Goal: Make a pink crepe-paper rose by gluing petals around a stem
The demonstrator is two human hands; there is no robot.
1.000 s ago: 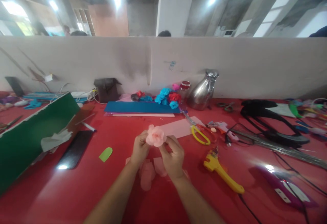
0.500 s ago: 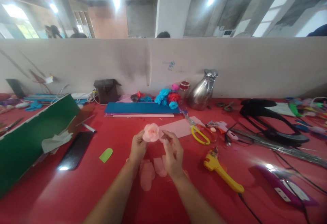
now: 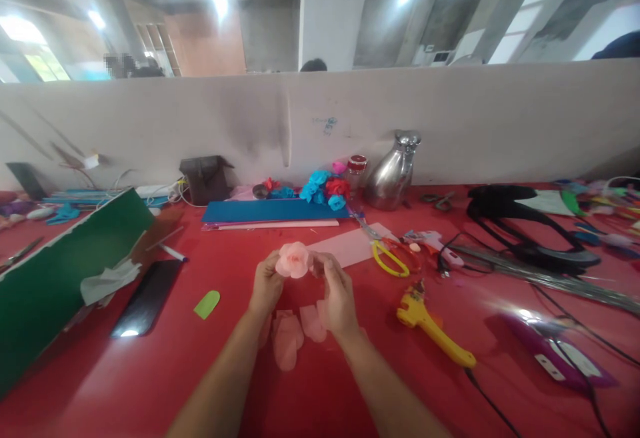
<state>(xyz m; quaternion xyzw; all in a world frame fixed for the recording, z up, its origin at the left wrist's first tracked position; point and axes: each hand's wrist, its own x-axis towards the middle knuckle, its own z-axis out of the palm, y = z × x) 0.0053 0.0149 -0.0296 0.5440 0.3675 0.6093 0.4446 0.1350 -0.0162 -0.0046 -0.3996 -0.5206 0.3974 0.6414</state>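
A pink paper flower (image 3: 294, 261) with layered petals is held up over the red table. My left hand (image 3: 267, 283) is closed on its underside from the left. On the other side my right hand (image 3: 337, 288) pinches a petal at the flower's right edge, thumb and fingers together. Whether that petal is joined to the flower I cannot tell. Below the hands lie several loose pink paper petals (image 3: 286, 348), partly covered by my right hand. A green petal-shaped paper piece (image 3: 207, 305) lies to the left.
Right of my hands are a yellow glue gun (image 3: 435, 335) with a cord, yellow-handled scissors (image 3: 390, 259) and a purple device (image 3: 560, 351). A phone (image 3: 147, 298) and green board (image 3: 80, 278) lie left. A steel jug (image 3: 393, 175) and blue paper flowers (image 3: 315, 188) stand behind.
The right fingers have moved in closer against the flower's right edge, and the petal there shows less. The view has shifted slightly. My left hand keeps its hold.
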